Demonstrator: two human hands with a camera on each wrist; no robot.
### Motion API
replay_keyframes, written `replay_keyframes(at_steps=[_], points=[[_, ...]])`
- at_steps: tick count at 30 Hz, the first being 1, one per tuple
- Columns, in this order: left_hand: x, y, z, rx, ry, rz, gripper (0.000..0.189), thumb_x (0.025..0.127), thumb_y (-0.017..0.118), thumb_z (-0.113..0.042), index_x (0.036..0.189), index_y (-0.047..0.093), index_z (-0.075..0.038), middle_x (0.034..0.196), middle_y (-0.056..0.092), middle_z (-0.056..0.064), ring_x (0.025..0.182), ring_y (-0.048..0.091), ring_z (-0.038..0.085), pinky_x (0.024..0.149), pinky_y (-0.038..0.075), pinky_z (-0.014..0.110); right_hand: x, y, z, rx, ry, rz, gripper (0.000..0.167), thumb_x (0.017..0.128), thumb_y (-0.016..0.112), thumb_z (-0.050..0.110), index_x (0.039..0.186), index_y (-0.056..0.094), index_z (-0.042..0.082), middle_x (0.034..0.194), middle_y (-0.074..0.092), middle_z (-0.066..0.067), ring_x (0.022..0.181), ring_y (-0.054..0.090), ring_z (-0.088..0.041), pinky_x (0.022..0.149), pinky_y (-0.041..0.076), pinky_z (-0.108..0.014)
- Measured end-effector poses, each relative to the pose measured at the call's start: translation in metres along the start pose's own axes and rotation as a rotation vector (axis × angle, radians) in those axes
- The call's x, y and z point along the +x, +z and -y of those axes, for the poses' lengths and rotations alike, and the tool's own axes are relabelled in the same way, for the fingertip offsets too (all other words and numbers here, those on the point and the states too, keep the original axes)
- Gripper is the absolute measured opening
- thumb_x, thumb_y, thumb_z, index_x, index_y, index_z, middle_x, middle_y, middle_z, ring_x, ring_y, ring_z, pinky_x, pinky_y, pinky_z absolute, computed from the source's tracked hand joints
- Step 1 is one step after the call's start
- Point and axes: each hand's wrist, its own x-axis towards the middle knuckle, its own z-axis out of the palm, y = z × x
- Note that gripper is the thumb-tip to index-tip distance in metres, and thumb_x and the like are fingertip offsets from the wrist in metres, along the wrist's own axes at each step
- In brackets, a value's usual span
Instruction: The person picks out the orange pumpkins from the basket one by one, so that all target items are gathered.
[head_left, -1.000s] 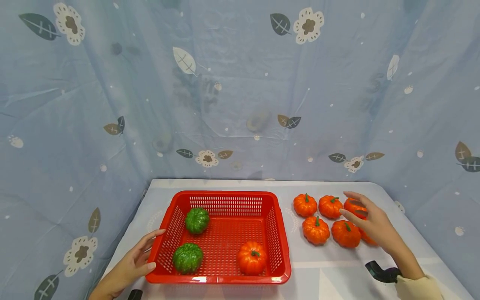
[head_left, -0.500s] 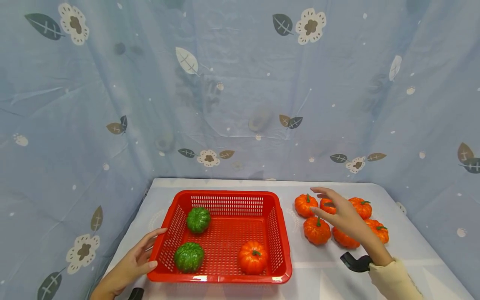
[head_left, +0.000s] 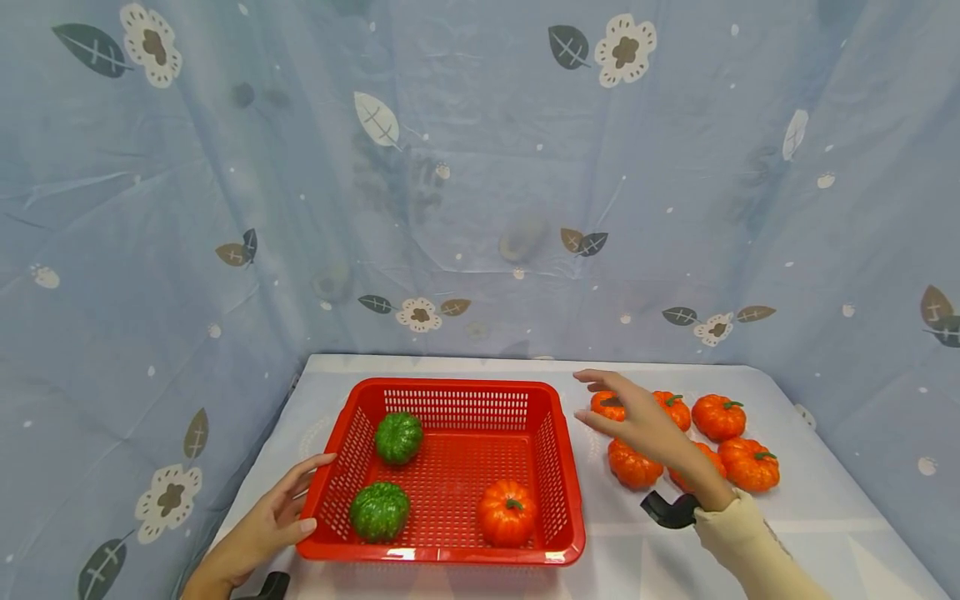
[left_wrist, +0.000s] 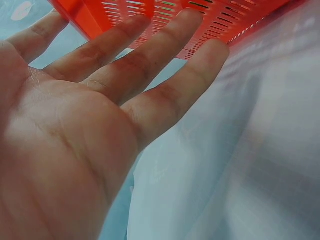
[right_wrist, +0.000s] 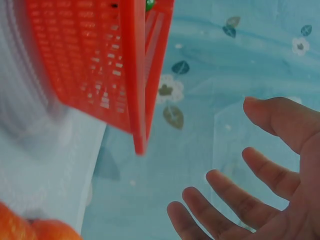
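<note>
A red plastic basket (head_left: 442, 557) stands on the table. Inside it lie two green toy pumpkins (head_left: 380, 511) on the left and one orange toy pumpkin (head_left: 507, 521) at the front right. At the basket's left side is my left hand (head_left: 262, 527), its fingertips resting against the rim and wall; in the left wrist view the fingers reach out straight along the slotted side. My right hand (head_left: 641, 425) hovers right of the basket with spread fingers and nothing in them. It partly covers several orange pumpkins (head_left: 635, 464) on the table.
The orange pumpkins, such as the one at the far right (head_left: 750, 465), sit grouped on the white tabletop (head_left: 615, 550). Behind the table hangs a blue patterned cloth (head_left: 480, 208). Black wrist straps or mounts (head_left: 670, 510) show below the hands.
My right hand has moved left, from above the right-hand pumpkins towards the basket's right rim, uncovering the pumpkins at the right. The left hand and the basket's contents stay as they were.
</note>
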Motion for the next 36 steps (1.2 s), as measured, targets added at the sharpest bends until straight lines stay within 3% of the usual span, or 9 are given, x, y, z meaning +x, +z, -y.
replay_keyframes(at_steps=[6,11,17,23,29,33,36], points=[[0.0,0.0,0.0,-0.002,0.0,0.001,0.074,0.095,0.064,-0.008,0.16,0.028,-0.017,0.157,0.028,0.029,0.13,0.052,0.037,0.091,0.059,0.042,0.013,0.017,0.011,0.037,-0.051,0.053,0.06,0.093,0.076,0.041,0.146,0.054,0.022,0.143,0.059,-0.006,0.12,0.061,-0.029,0.097,0.054,-0.052],[-0.001,0.0,-0.001,-0.006,0.005,0.005,0.075,0.095,0.063,-0.008,0.16,0.027,-0.017,0.157,0.028,0.03,0.128,0.054,0.033,0.091,0.059,0.042,0.024,0.03,0.02,0.073,-0.108,0.088,0.06,0.094,0.076,0.038,0.144,0.056,0.014,0.14,0.06,-0.01,0.119,0.061,-0.034,0.098,0.054,-0.052],[-0.001,0.0,0.0,-0.027,0.025,0.031,0.075,0.096,0.062,-0.007,0.161,0.026,-0.015,0.156,0.027,0.032,0.123,0.059,0.018,0.091,0.058,0.042,0.035,0.045,0.032,0.068,-0.148,0.13,0.056,0.095,0.075,0.037,0.144,0.057,0.017,0.143,0.058,-0.002,0.122,0.059,-0.03,0.097,0.053,-0.053],[-0.002,0.0,0.0,-0.022,0.012,0.018,0.075,0.096,0.063,-0.008,0.161,0.026,-0.016,0.157,0.026,0.03,0.124,0.059,0.017,0.092,0.058,0.041,0.045,0.059,0.043,0.08,-0.166,0.19,0.055,0.096,0.073,0.042,0.144,0.056,0.022,0.144,0.058,0.0,0.123,0.056,-0.017,0.099,0.052,-0.048],[-0.001,0.001,-0.001,-0.01,0.008,0.01,0.075,0.095,0.064,-0.008,0.16,0.027,-0.017,0.157,0.027,0.03,0.125,0.058,0.02,0.091,0.058,0.042,0.053,0.073,0.047,0.078,-0.165,0.25,0.053,0.095,0.074,0.041,0.142,0.057,0.025,0.14,0.059,0.009,0.125,0.055,-0.013,0.105,0.048,-0.046],[-0.001,0.001,-0.002,-0.02,0.019,0.025,0.075,0.096,0.063,-0.007,0.161,0.027,-0.017,0.157,0.027,0.031,0.124,0.059,0.018,0.092,0.058,0.041,0.057,0.079,0.05,0.065,-0.163,0.337,0.054,0.095,0.073,0.043,0.143,0.057,0.021,0.138,0.06,0.008,0.124,0.056,-0.015,0.105,0.049,-0.044],[-0.001,0.002,-0.002,-0.022,0.011,0.019,0.075,0.096,0.063,-0.007,0.161,0.027,-0.017,0.157,0.027,0.03,0.126,0.058,0.021,0.092,0.058,0.042,0.058,0.082,0.051,0.043,-0.159,0.489,0.053,0.094,0.075,0.042,0.141,0.059,0.023,0.137,0.061,0.008,0.122,0.058,-0.016,0.103,0.051,-0.045]])
